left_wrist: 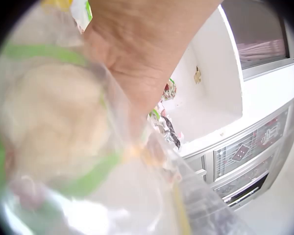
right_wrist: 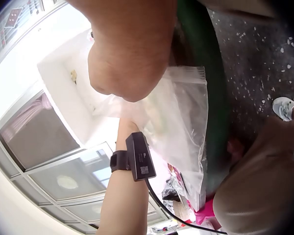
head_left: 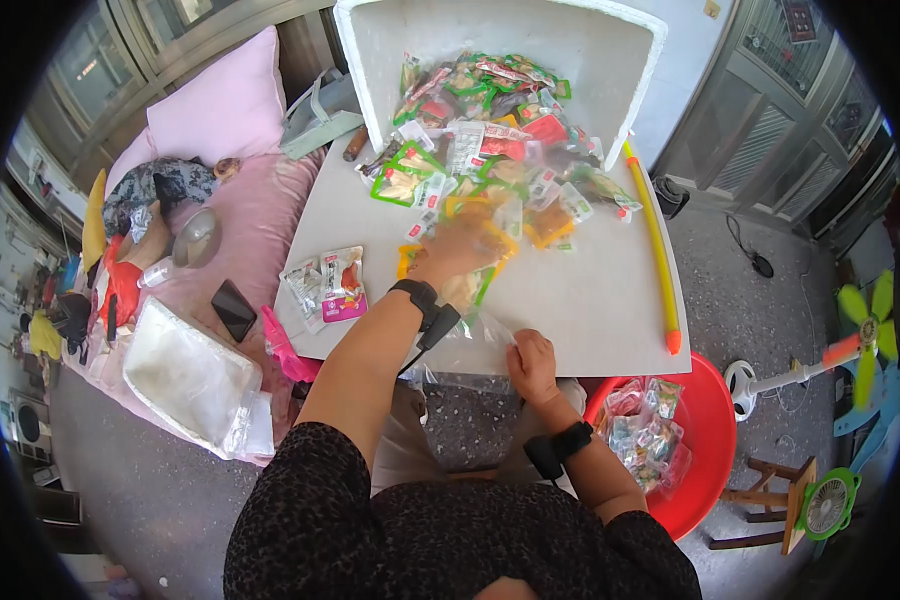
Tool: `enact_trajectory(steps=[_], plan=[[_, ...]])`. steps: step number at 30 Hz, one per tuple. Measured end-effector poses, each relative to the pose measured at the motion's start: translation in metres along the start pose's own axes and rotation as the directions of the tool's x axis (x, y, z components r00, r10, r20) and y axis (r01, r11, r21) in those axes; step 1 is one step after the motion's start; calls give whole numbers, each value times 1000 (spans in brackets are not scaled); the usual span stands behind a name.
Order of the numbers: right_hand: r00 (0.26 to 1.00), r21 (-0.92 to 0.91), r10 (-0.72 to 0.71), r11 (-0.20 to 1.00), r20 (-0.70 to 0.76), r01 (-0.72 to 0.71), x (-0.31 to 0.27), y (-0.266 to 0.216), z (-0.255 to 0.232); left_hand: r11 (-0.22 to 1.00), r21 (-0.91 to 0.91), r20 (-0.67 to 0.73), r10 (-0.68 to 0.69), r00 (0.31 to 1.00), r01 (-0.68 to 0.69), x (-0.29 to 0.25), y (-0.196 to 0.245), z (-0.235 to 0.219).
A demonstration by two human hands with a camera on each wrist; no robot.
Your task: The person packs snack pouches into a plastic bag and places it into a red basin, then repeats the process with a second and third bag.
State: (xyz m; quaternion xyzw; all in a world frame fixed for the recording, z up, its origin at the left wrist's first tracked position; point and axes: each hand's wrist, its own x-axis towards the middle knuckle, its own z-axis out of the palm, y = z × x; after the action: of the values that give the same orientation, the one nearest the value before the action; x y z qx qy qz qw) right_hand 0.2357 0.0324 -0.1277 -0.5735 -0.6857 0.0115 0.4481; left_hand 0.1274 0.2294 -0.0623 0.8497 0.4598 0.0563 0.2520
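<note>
My right hand point(head_left: 533, 365) pinches the edge of a clear zip bag point(right_wrist: 186, 110) at the table's front edge. The bag hangs down beside the right fist in the right wrist view. A green-edged snack packet point(left_wrist: 54, 117) shows through clear plastic, close below the left wrist. My left hand point(head_left: 454, 250), blurred, reaches over the front of a heap of snack packets point(head_left: 490, 80). A yellow-edged packet point(head_left: 492, 238) is right at its fingers, which are hidden in the left wrist view; I cannot tell whether they grip it.
A white foam box point(head_left: 510, 25) lies on its side at the table's back, packets spilling out. Two pouches point(head_left: 342, 285) lie at the left. A yellow tube point(head_left: 652, 250) runs along the right edge. A red basin point(head_left: 715, 440) with filled bags stands on the floor.
</note>
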Motion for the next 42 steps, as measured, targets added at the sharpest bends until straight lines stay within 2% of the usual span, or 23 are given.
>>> enact_trajectory(steps=[1, 4, 7, 8, 11, 12, 14, 16, 18, 21, 24, 27, 30, 33, 37, 42], plan=[[1000, 21, -13, 1000, 1, 13, -1, -1, 0, 995, -24, 5, 95, 996, -94, -7, 9, 4], [995, 27, -88, 996, 50, 87, -8, -1, 1, 988, 58, 178, 131, 975, -143, -23, 43, 12], [993, -6, -115, 993, 31, 115, -11, -2, 2, 937, -61, 262, 347, 901, -343, -15, 44, 29], [994, -12, -99, 995, 45, 100, -12, -1, 2, 944, -32, 240, 325, 915, -327, -12, 43, 32], [996, -31, -70, 997, 62, 72, -12, 2, 5, 929, 158, 12, 336, 942, -334, -4, 33, 7], [996, -38, -73, 996, 56, 75, -12, 2, 5, 953, 75, 81, 287, 954, -293, 9, 24, -4], [996, -51, -71, 996, 47, 73, -10, 0, 5, 971, 201, -155, 164, 974, -131, 34, -11, -2], [997, -66, -63, 996, 40, 65, -7, -2, 3, 955, 290, -190, -5, 982, 61, 52, -32, -19], [996, -75, -69, 995, 53, 72, -6, -2, 3, 946, 279, -239, -99, 966, 166, 74, -61, -27], [994, -85, -72, 993, 85, 79, -4, -1, 1, 937, 234, -292, -185, 938, 258, 88, -73, -38], [992, -87, -70, 993, 104, 79, -4, 0, 2, 943, 193, -344, -193, 919, 271, 108, -98, -25], [993, -92, -56, 994, 105, 65, -2, 0, 1, 930, 274, -347, -144, 927, 247, 97, -95, -12], [994, -95, -51, 994, 98, 60, -3, -3, 1, 923, 324, -225, -139, 964, 209, 79, -77, -11], [995, -100, -66, 992, 71, 73, -4, -3, 2, 932, 303, -196, -143, 970, 199, 60, -60, -4], [997, -99, -71, 992, 33, 74, -6, -5, 1, 954, 276, -117, -90, 989, 120, 29, -31, 12], [996, -81, -86, 993, 18, 87, -10, -3, 2, 963, 234, -58, 149, 987, -132, -12, 4, 21]])
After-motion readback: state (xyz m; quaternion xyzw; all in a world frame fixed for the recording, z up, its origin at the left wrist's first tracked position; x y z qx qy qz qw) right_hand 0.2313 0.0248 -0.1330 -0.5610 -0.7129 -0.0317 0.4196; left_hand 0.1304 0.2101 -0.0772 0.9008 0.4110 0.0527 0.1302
